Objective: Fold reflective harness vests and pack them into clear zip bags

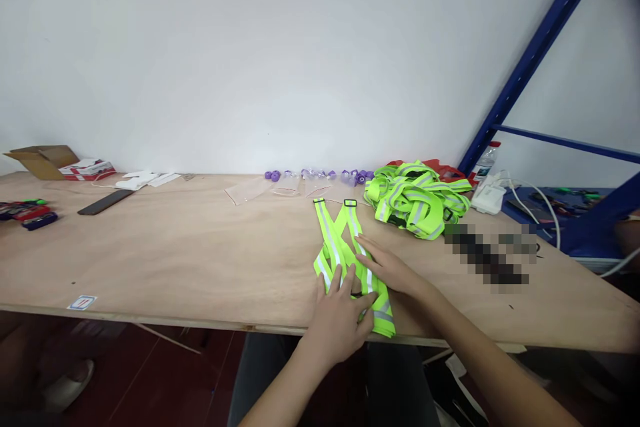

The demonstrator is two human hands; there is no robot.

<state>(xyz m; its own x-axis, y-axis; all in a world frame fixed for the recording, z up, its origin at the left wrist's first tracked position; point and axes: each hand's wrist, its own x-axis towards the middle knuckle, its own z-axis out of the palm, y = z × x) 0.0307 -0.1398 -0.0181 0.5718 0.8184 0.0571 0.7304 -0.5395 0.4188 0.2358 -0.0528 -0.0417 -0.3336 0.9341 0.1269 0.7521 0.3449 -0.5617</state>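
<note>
Touching straps (330,243) w/ L fingers (335,281) spread, R fingers (372,247) less so.

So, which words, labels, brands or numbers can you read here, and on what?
Nothing reads with certainty.
Sticker on the table: perhaps "11", too small to be sure.
Red and white box: print too blurred to read.
Bottle: label too small to read.
Dark marks beside the pixelated patch: unreadable.
</note>
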